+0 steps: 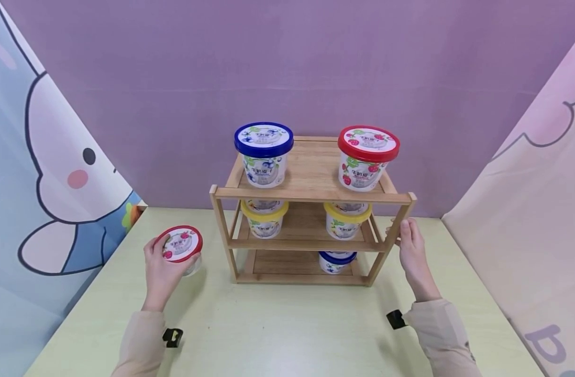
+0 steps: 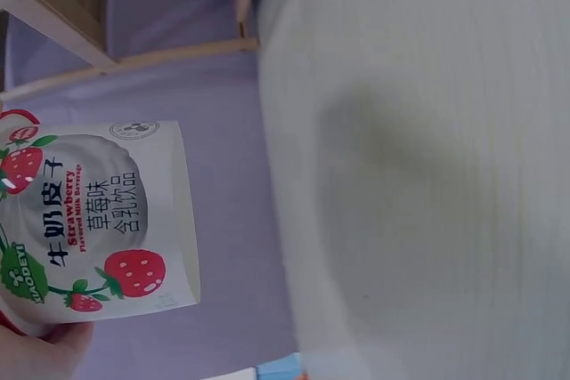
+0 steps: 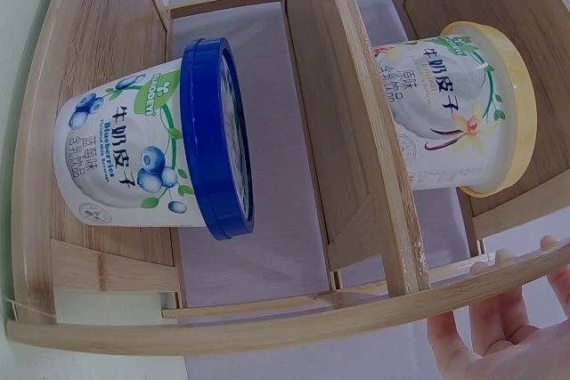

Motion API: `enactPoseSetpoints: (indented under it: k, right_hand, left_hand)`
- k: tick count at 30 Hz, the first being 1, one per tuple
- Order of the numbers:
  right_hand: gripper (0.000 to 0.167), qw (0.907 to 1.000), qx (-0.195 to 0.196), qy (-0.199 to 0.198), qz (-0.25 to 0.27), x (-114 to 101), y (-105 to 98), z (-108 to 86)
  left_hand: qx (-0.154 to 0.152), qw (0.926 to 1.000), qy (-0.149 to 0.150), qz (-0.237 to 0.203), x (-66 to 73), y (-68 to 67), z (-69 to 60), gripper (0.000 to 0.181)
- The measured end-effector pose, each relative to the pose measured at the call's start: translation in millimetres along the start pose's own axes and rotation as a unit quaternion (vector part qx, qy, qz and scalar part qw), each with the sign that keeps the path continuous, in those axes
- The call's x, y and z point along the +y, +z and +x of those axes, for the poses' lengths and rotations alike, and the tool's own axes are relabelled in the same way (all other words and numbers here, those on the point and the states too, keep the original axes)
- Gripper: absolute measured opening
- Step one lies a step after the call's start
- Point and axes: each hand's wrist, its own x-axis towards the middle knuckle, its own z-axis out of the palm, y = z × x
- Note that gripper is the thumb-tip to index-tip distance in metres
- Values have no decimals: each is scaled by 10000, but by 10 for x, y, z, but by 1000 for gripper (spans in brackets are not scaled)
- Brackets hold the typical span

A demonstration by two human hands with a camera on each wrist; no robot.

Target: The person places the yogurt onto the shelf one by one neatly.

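My left hand [image 1: 161, 272] grips a red-lidded strawberry milk tub [image 1: 181, 244] by its lid, left of the wooden shelf rack [image 1: 311, 195]. Seen from the left wrist, the tub [image 2: 98, 220] hangs above the table, its shadow below. My right hand [image 1: 413, 254] holds the rack's right front post, its fingers [image 3: 500, 309] curled round the wood. On the top shelf stand a blue-lidded tub [image 1: 265, 157] and a red-lidded tub [image 1: 366, 159]. The middle shelf carries two yellow-lidded tubs [image 1: 265, 222]. A blueberry tub [image 3: 134, 144] sits at the right of the bottom shelf.
The rack stands on a pale table [image 1: 268, 330], in front of a purple backdrop [image 1: 287, 63]. A cartoon-printed cloth [image 1: 80, 146] hangs at the left and another printed cloth [image 1: 537, 209] at the right. Both wrists carry small black devices [image 1: 396, 319].
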Motion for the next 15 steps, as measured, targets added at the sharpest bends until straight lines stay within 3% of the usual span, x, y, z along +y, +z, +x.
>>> enactPoseSetpoints:
  k: [6, 15]
  right_hand:
    - [24, 10000, -29, 15, 10, 0, 2, 3]
    - [44, 10000, -32, -73, -2, 4, 5, 12]
  left_hand:
    - [107, 9999, 124, 40, 144, -60, -158, 82]
    - [237, 9983, 531, -49, 347, -123, -383, 81]
